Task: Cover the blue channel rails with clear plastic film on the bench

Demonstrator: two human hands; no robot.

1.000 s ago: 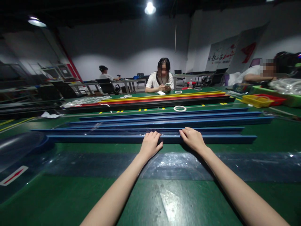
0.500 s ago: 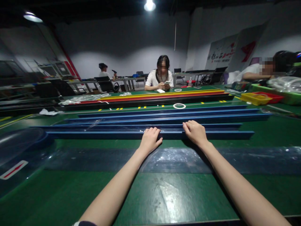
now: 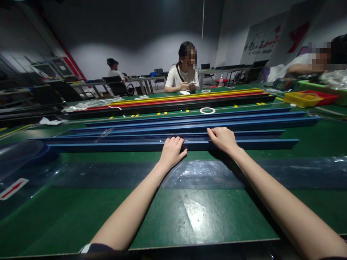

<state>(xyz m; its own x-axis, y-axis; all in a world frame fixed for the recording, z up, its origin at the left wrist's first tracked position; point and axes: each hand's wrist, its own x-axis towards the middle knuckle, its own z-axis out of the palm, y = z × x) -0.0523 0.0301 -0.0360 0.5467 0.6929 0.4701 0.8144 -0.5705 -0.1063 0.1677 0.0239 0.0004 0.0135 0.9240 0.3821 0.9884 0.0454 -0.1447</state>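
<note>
A long blue channel-shaped strip [image 3: 130,146] lies across the green table in front of me, with a shiny clear film inside its trough. My left hand [image 3: 173,150] is on its near wall, fingers curled over the edge into the trough and thumb on my side. Farther right, my right hand [image 3: 223,138] is closed above the same strip, its thumb and finger pressed together at the far side. Whatever that pinch may hold is hidden. Close behind lie several similar blue strips [image 3: 271,124].
A wide clear plastic sheet [image 3: 100,176] runs along the table nearer me, joined by a curled part [image 3: 24,162] at left. Yellow, red and black strips [image 3: 173,103], a white ring [image 3: 207,111] and yellow and red trays [image 3: 302,99] are beyond. A person [image 3: 184,74] sits opposite.
My view has tipped downward. The right hand has shifted slightly left and away from me along the strip; the left hand stays in place. The person opposite has turned their head.
</note>
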